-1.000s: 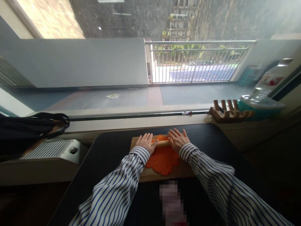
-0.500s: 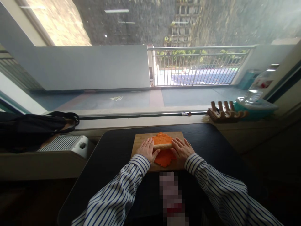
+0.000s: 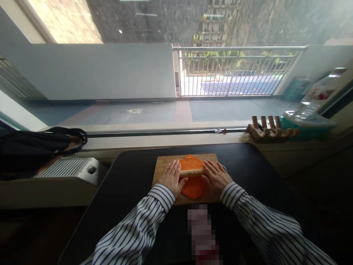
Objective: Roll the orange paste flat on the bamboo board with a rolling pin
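A wooden rolling pin [image 3: 192, 172] lies crosswise on a flattened sheet of orange dough [image 3: 193, 187], which has ragged edges. Beneath the dough is a wooden board [image 3: 162, 164]. My left hand [image 3: 171, 176] covers the pin's left end, its fingers reaching over the far side and its thumb on the near side. At the other end, my right hand [image 3: 216, 176] holds the pin the same way, its thumb near the dough. Both ends of the pin are hidden under my hands.
The board rests on a black table [image 3: 132, 184] against a window sill. A brown slotted rack [image 3: 271, 130], a teal container [image 3: 311, 125] and a plastic bottle [image 3: 317, 94] stand at the right. Leftward are a black bag [image 3: 35, 149] and a white radiator [image 3: 68, 169]. A pixelated patch covers the near table.
My view has shifted slightly, so the outdoor scene sits higher. Both hands keep their places on the rolling pin, and the dough looks much the same.
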Action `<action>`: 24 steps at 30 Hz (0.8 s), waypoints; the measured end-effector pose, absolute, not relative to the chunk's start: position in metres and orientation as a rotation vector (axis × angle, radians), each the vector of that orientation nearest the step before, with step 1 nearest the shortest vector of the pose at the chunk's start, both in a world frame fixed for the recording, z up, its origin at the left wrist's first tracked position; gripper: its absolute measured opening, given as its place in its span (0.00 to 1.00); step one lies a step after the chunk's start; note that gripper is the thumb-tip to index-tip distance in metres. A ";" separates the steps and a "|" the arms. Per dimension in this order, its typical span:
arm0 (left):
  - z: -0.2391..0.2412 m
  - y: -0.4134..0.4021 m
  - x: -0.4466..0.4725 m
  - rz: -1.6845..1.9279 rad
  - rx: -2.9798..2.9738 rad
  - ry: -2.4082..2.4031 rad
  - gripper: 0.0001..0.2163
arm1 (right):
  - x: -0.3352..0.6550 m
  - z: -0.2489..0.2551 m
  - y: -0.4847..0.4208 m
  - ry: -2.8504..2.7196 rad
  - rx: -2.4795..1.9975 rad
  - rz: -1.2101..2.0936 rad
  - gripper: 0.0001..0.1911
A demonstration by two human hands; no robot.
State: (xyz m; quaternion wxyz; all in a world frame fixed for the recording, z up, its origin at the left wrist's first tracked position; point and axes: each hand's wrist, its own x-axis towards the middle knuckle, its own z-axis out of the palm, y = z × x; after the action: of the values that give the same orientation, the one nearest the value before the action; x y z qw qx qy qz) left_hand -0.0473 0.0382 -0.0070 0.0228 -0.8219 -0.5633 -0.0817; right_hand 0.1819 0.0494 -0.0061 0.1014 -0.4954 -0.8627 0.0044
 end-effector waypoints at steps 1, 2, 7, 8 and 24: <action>-0.005 0.045 -0.047 -0.233 -2.554 -1.773 0.31 | 0.180 -0.006 0.057 -2.553 -1.476 0.021 0.28; -0.004 0.052 -0.047 -0.206 -2.562 -1.804 0.31 | 0.179 -0.005 0.064 -2.557 -1.492 0.029 0.28; 0.004 0.084 -0.046 -0.055 -2.580 -1.958 0.31 | 0.169 0.001 0.096 -2.590 -1.608 0.121 0.30; 0.005 0.090 -0.046 -0.038 -2.583 -1.990 0.31 | 0.167 0.003 0.103 -2.598 -1.624 0.137 0.30; 0.003 0.125 -0.048 -0.073 -2.531 -2.229 0.32 | 0.150 0.013 0.147 -2.603 -1.744 0.233 0.28</action>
State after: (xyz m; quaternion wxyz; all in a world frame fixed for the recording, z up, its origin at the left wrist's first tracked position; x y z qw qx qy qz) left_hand -0.0477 0.1249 0.0033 -0.1155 -0.7452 -0.6564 -0.0215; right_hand 0.1501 0.1470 0.0130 0.0001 -0.5551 -0.8285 0.0742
